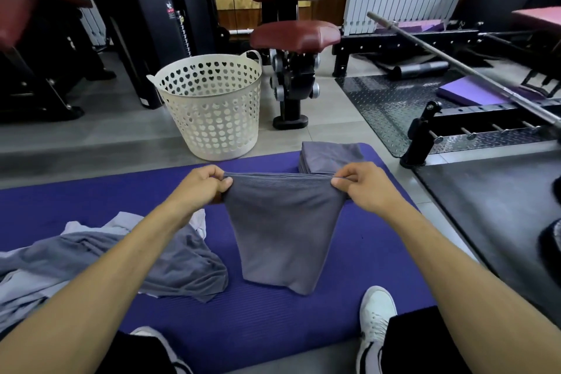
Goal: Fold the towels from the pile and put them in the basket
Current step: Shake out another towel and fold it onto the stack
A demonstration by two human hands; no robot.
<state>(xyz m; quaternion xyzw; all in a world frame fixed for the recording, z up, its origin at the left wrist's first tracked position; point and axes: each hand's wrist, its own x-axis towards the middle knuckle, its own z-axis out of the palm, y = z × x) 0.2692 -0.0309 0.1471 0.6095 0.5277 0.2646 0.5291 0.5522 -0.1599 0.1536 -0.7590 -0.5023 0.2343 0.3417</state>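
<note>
1. Two hands hold one grey towel (282, 231) up over the purple mat (349, 307): we pinch its top edge at the left corner with our left hand (202, 188) and at the right corner with our right hand (365, 188).
2. On each hand the thumb and curled fingers press the cloth between them, so both grips are closed on the towel.
3. We see the towel as dark grey with a fine ribbed weave. Its top edge is stretched almost straight between the hands, and it looks doubled over there.
4. Below the hands the towel narrows and hangs down, and its lower end appears to touch the mat near our feet.
5. Left of it, the pile of unfolded towels (100, 261) lies crumpled on the mat, in grey and paler lilac tones, partly under our left forearm.
6. Beyond our right hand a stack of folded towels (331, 156) sits at the far edge of the mat, the same grey, squared and flat.
7. Just past the mat's far edge the white basket (212, 106) stands upright on the floor, its wall pierced with heart-shaped holes. No towel shows through the holes we can see.
8. Our white shoes (376, 316) rest on the near part of the mat.
</note>
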